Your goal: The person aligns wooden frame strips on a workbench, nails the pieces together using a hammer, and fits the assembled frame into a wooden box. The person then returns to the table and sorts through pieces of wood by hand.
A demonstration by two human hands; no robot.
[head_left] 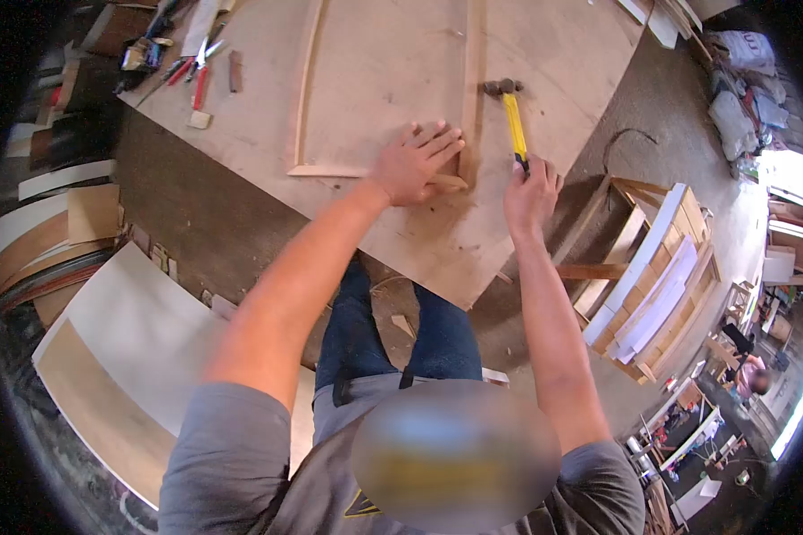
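Note:
A light wooden frame [304,98] lies on the worktable [553,40]. My left hand [410,163] rests with fingers spread over the frame's near rail, close to its right corner; part of that rail is hidden under the palm. In my right hand [533,192] is the handle of a hammer [514,125], fingers wrapped round its black end. The hammer has a yellow shaft and a dark head, which points away from me. Its head sits just right of the frame's right rail, apart from it.
Red-handled pliers [200,85] and a small wood block [200,119] lie at the table's left edge. A wooden crate-like piece [660,276] stands on the floor to the right. Curved boards [134,330] lean at lower left. Another person [757,376] is far right.

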